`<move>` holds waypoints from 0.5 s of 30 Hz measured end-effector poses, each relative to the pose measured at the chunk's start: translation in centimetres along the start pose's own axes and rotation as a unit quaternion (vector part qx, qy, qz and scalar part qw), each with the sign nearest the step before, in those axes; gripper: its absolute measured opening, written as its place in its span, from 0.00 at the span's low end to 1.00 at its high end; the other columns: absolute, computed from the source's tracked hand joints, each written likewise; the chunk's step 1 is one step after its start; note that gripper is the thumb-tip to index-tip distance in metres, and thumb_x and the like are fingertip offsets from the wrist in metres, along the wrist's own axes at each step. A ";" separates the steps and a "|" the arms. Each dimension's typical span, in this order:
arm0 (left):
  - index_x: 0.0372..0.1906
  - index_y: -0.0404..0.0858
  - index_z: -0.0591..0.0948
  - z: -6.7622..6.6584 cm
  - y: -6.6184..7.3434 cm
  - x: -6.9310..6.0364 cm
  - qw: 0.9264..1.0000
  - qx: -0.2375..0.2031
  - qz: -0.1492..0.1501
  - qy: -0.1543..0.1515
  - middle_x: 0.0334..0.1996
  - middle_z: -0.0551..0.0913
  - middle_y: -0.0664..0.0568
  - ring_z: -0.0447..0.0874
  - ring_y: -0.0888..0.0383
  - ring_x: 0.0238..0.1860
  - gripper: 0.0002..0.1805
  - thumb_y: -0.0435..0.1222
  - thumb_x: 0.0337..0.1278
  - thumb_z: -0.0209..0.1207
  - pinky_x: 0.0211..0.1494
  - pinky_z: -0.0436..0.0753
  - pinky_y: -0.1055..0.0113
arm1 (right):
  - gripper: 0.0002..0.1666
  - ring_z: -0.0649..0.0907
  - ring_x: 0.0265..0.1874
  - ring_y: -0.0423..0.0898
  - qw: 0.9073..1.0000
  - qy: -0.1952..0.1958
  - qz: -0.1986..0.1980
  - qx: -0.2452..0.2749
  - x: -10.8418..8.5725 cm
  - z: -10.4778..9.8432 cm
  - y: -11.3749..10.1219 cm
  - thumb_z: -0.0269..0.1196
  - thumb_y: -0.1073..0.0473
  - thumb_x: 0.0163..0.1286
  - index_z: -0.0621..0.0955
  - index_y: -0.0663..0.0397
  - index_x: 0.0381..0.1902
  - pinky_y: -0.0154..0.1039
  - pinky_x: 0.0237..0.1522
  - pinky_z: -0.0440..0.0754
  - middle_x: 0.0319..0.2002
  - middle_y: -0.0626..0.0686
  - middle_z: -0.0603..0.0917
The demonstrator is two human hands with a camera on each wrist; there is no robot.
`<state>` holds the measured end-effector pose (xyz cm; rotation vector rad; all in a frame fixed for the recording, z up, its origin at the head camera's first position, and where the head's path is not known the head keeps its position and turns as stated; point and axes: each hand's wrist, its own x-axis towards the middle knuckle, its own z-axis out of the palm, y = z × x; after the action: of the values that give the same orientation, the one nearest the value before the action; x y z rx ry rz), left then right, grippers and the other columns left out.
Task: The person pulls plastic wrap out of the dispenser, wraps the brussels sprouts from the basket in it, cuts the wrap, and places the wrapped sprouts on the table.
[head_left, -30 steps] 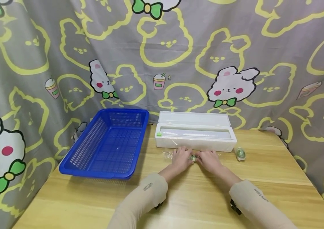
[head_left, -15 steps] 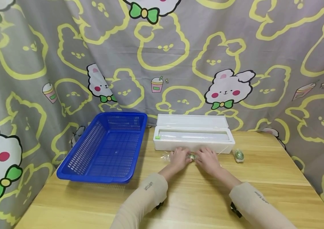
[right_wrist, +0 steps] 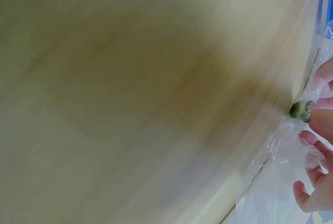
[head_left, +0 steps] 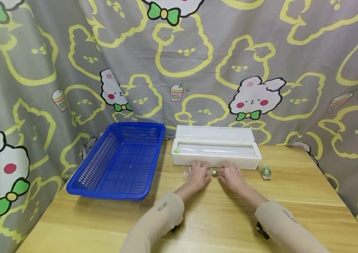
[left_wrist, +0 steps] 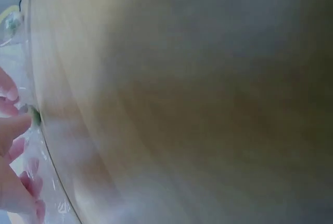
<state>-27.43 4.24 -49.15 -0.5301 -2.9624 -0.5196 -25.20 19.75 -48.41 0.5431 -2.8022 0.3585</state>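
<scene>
A small green item [head_left: 213, 172], its kind unclear, lies on a sheet of clear cling film [head_left: 186, 173] between my two hands. My left hand [head_left: 199, 175] pinches the film on the item's left side. On the other side my right hand [head_left: 232, 176] has thumb and fingers curled on the film. The right wrist view shows the green item [right_wrist: 299, 110] low against the table, with loose cling film [right_wrist: 278, 151] around it. Only part of the green item [left_wrist: 35, 115] appears in the left wrist view, beside a thumb. Fingers hide much of the film.
Just behind the hands stands a long white cling film dispenser [head_left: 217, 161], its lid raised and a roll inside. A green film-wrapped item [head_left: 266, 172] lies right of it. The blue plastic basket [head_left: 120, 193] sits on the left of the wooden table [head_left: 217, 218]. A patterned curtain hangs behind.
Both hands stay at the green item, with small finger shifts. They stand slightly farther apart now, so more of the item shows. The head view has moved slightly.
</scene>
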 end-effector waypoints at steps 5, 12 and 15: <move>0.40 0.50 0.80 -0.3 -0.6 -0.4 0.996 -0.050 -0.014 0.071 0.40 0.73 0.52 0.64 0.56 0.44 0.11 0.46 0.51 0.61 0.44 0.62 0.61 | 0.12 0.76 0.33 0.51 1.000 0.000 -0.001 0.009 -0.2 -0.2 0.1 0.66 0.61 0.54 0.84 0.53 0.38 0.53 0.36 0.71 0.32 0.51 0.80; 0.41 0.39 0.74 -2.1 -1.0 0.1 0.930 -0.206 -0.079 0.294 0.37 0.71 0.47 0.64 0.51 0.42 0.18 0.40 0.44 0.65 0.47 0.64 0.56 | 0.09 0.76 0.35 0.52 1.000 -0.003 0.000 0.026 -0.4 -0.5 -0.1 0.65 0.61 0.55 0.84 0.53 0.36 0.53 0.37 0.70 0.33 0.51 0.81; 0.49 0.39 0.69 -2.5 -1.6 0.8 0.900 -0.231 -0.124 0.347 0.44 0.67 0.44 0.61 0.48 0.46 0.30 0.44 0.40 0.67 0.50 0.62 0.53 | 0.09 0.76 0.36 0.52 0.999 -0.005 0.003 0.034 -0.5 -0.4 -0.3 0.65 0.61 0.55 0.84 0.53 0.36 0.53 0.38 0.69 0.33 0.52 0.81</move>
<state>-28.67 2.27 -47.20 0.0349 -2.2126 -1.1668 -24.57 19.74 -48.12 0.5533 -2.8094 0.4558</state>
